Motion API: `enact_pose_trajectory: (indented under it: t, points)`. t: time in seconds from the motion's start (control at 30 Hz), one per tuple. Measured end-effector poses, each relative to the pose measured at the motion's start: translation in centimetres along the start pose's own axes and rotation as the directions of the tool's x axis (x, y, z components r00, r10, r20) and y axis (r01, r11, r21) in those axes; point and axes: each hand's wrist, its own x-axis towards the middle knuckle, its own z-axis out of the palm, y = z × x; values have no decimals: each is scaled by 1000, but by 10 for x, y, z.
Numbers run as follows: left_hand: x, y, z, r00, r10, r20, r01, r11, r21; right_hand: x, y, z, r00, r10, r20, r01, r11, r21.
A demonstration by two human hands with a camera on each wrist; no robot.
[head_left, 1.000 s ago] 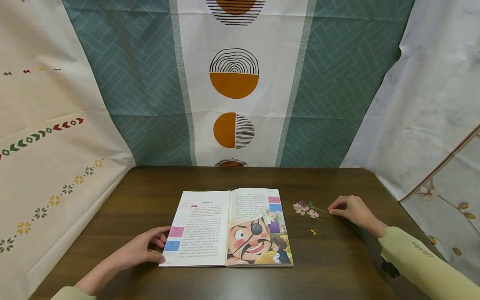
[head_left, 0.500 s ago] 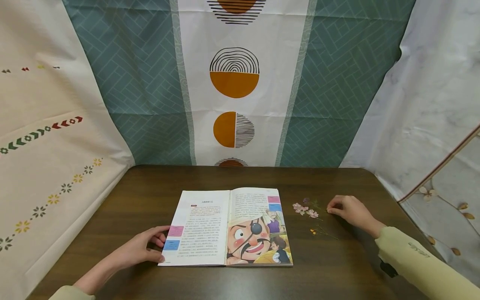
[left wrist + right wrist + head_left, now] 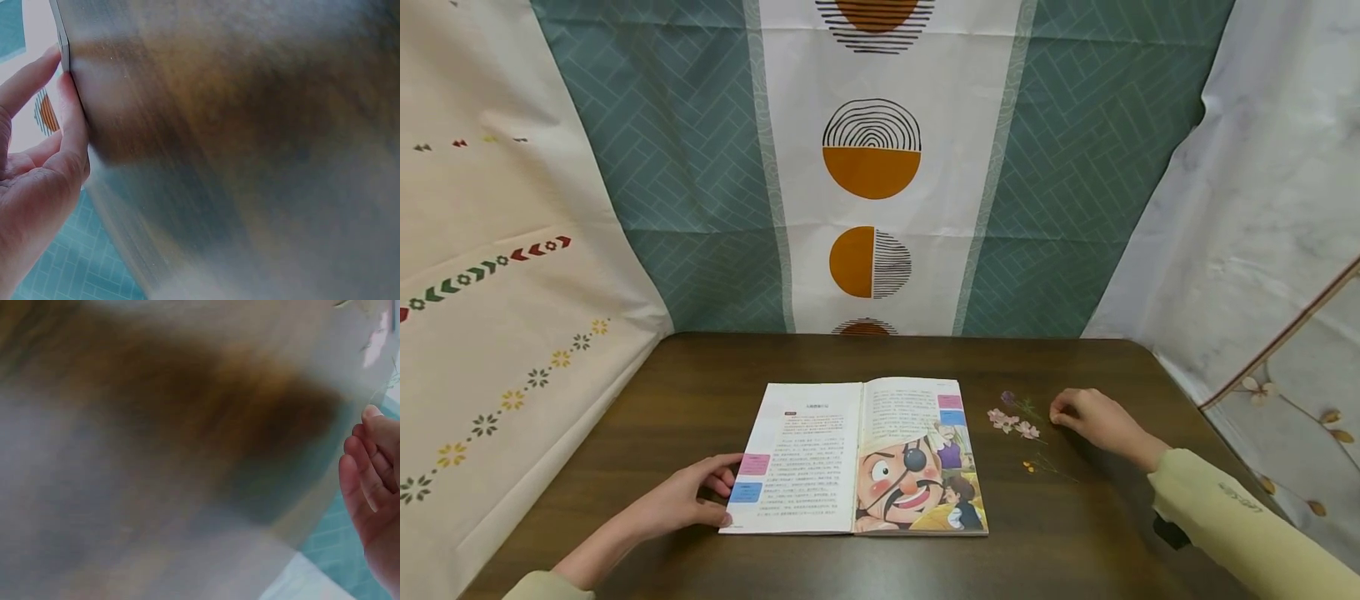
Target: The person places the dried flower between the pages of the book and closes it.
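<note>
An open illustrated book (image 3: pixel 812 450) lies on the dark wooden table, a cartoon pirate filling the lower right page. My left hand (image 3: pixel 681 498) holds the lower left edge of the book, thumb at the corner; in the left wrist view, the fingers (image 3: pixel 74 119) meet that thin edge. Right of the book, my right hand (image 3: pixel 1097 421) pinches the thin green stem of a small purple flower (image 3: pixel 1007 397) between thumb and forefinger. The stem tip shows at the thumb (image 3: pixel 373 411) in the right wrist view. Pink blossoms (image 3: pixel 1013 423) lie just below the purple one.
A small yellow-orange flower (image 3: pixel 1028 467) on a fine stem lies nearer the table's front. Patterned cloths (image 3: pixel 872 167) hang behind the table (image 3: pixel 865 571) and along both sides. A dark band shows under the right sleeve (image 3: pixel 1232 508).
The purple flower has shifted up slightly, off the pink blossoms, as the right hand moved a little left. The left hand and the book stay in place.
</note>
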Motion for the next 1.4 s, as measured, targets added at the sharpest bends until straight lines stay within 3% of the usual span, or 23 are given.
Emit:
enact_pose_trajectory:
  t: [0.17, 0.47, 0.7, 0.87, 1.4]
  points:
    - [0, 0, 0, 1000, -4, -1, 4, 1000, 6, 13, -20, -6, 1000, -19, 14, 18, 998, 52]
    - [0, 0, 0, 1000, -7, -2, 7, 1000, 12, 33, -61, -10, 989, -94, 112, 73, 982, 176]
    - [0, 1, 0, 1000, -10, -1, 10, 1000, 13, 45, -85, -12, 983, -96, 158, 51, 963, 265]
    - [0, 1, 0, 1000, -18, -2, 18, 1000, 15, 52, -101, -12, 978, -131, 162, 70, 940, 335]
    - [0, 1, 0, 1000, -16, 2, 16, 1000, 8, 68, -136, 0, 972, -179, 154, 100, 903, 418]
